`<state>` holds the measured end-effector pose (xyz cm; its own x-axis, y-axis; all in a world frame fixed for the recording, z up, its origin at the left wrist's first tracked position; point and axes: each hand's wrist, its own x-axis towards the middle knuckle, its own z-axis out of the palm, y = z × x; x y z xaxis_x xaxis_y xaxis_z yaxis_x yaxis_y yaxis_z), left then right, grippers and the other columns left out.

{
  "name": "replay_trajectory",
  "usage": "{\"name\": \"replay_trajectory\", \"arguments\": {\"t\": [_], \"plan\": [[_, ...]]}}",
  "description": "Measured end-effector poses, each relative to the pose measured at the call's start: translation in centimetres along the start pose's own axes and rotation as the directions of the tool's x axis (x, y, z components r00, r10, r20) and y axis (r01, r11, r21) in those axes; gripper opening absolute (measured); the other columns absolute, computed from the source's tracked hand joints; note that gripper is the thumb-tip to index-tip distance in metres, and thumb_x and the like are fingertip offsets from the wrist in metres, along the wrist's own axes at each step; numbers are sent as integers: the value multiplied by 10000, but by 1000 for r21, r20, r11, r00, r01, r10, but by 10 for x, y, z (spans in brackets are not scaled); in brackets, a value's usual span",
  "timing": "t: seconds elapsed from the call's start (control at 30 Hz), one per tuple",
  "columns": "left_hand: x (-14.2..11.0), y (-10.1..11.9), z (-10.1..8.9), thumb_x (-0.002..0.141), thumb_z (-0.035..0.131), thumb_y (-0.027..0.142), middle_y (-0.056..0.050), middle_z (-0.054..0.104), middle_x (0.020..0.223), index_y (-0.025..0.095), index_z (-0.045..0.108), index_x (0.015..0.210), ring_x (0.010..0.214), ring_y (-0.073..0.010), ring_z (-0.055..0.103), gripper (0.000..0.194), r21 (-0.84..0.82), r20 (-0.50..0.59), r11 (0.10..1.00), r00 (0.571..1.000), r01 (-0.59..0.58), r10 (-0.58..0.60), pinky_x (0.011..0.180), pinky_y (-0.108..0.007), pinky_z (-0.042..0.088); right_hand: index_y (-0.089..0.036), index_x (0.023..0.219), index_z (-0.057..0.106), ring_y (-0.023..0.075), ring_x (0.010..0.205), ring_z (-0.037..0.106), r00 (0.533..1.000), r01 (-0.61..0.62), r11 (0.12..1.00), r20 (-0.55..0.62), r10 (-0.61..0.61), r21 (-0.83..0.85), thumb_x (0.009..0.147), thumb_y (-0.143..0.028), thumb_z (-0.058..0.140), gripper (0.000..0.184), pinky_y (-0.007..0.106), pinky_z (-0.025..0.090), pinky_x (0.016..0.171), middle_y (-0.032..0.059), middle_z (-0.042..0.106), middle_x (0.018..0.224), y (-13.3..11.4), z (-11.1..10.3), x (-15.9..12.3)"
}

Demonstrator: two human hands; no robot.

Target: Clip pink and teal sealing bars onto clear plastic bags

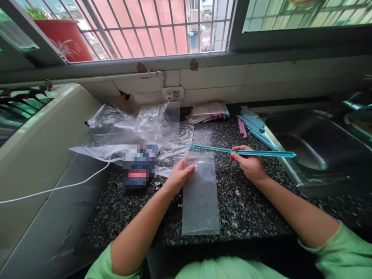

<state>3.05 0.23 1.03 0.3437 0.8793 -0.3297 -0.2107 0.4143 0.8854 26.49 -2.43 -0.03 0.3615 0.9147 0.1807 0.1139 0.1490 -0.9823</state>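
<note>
My left hand (183, 173) pinches a clear plastic bag (201, 201) near its top edge, thumb in front. The bag looks flat and hangs over the counter's front part. In my right hand (249, 162) is a long, thin turquoise plastic strip (261, 153), gripped near its middle between thumb and fingers. The strip lies almost level, its left end just above the bag's top and its right end reaching over the sink's edge. More turquoise strips (255, 128) and a short pink piece (241, 128) lie behind my right hand.
Crumpled clear plastic sheets (139, 128) spread over the speckled dark counter (232, 209) at left. Near them sit a blurred-out object (139, 166) and a white cable (84, 181). A filled plastic packet (207, 110) lies by the wall, below a socket (173, 93). At right is a metal sink (316, 135).
</note>
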Motion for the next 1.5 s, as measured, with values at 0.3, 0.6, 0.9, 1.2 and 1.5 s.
{"name": "replay_trajectory", "arguments": {"t": [0.3,0.6,0.9,1.2,1.5], "plan": [[-10,5,5,442,809,380,15,609,566,145,680,735,467,-70,502,397,-159,33,982,994,105,-101,464,-175,354,-182,798,594,139,561,593,1000,17,991,13,-15,-136,649,-359,701,255,293,499,586,-19,618,610,2,0,2],[-8,-3,9,463,786,451,30,540,495,117,600,584,430,-51,443,401,-131,37,984,992,122,-119,441,-176,299,-200,796,590,145,589,612,980,-30,990,190,56,-135,673,-427,673,271,292,517,621,-13,633,627,-13,15,-22],[-6,-5,13,432,797,389,43,518,485,126,563,593,431,-61,437,388,-200,-59,975,992,98,-112,440,-193,296,-194,812,597,147,582,621,962,19,988,273,23,-153,697,-411,668,255,285,531,581,-3,643,643,-14,14,-25],[-6,-5,14,412,787,337,42,537,461,117,586,551,426,-60,444,329,-260,-155,964,984,47,-89,446,-189,309,-206,875,616,144,748,626,909,375,906,267,-319,-196,778,-322,611,151,257,542,663,33,640,842,-13,13,-28],[-7,-6,13,453,762,378,25,555,448,116,617,550,409,-71,454,315,-206,-142,977,986,61,-92,440,-200,317,-212,912,558,128,715,610,852,519,829,205,-482,-210,772,-174,611,154,235,529,602,22,605,829,-10,12,-33]]}}
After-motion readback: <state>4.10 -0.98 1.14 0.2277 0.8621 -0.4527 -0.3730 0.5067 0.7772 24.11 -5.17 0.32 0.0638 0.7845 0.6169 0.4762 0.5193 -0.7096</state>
